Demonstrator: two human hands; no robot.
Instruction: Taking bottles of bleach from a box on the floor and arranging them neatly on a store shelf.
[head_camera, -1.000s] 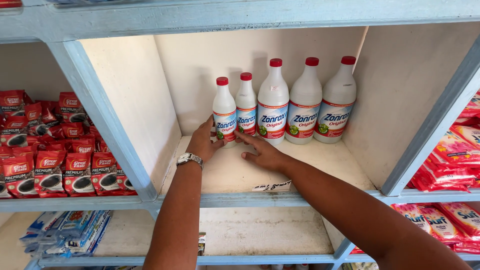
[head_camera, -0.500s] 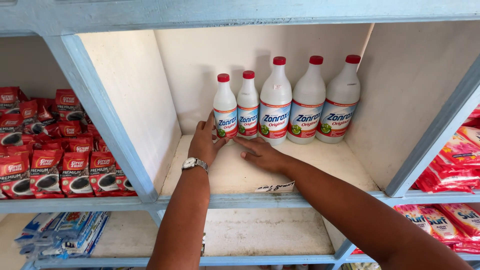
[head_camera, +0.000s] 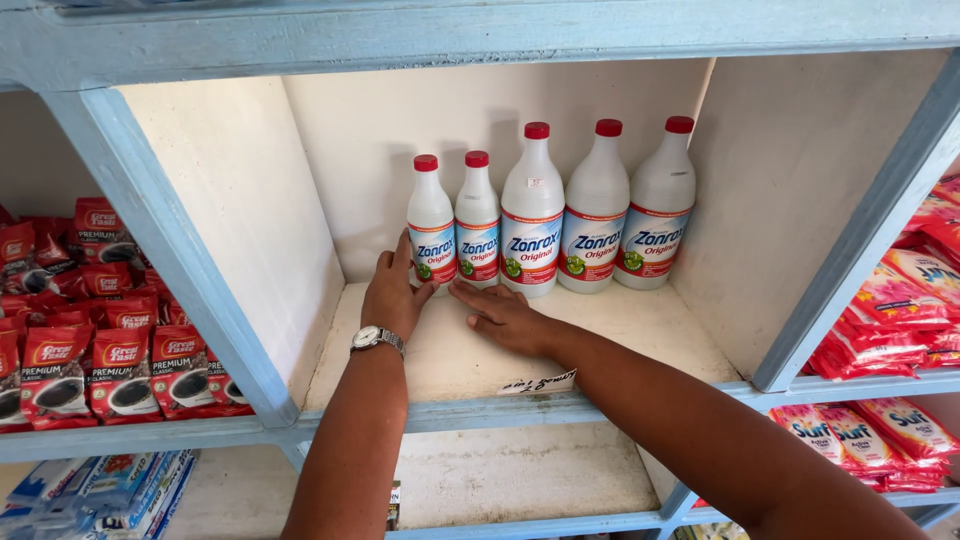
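The left hand (head_camera: 392, 296) reaches into the middle shelf (head_camera: 640, 330) bay with its wrist-watch (head_camera: 376, 338) uppermost, and its open grip rests against the lower left side of the small bottle (head_camera: 431, 222) that ends the row: fingers run up beside the label, thumb toward the front, nothing closed round the body. The right hand (head_camera: 505, 316) lies flat on the shelf board, palm down, fingers spread and pointing left and back, their tips just short of the base of the second small bottle (head_camera: 477, 217); its grip is wide and holds nothing. From both hands the bottles lie straight ahead and slightly up, at the back wall, and the left hand is the nearer, already touching. All five stand upright, long axes vertical, red caps at the top and labels facing outward. They form one row parallel to the back wall, two small ones on the left touching each other, then three tall bottles (head_camera: 596, 205) to the right, shoulder to shoulder. The row sits right of the bay's centre, leaving bare board between the end bottle and the left partition (head_camera: 240, 230). Red sachets (head_camera: 90, 340) fill the bay to the left, and pink packets (head_camera: 900, 320) the one to the right, well apart from either hand.
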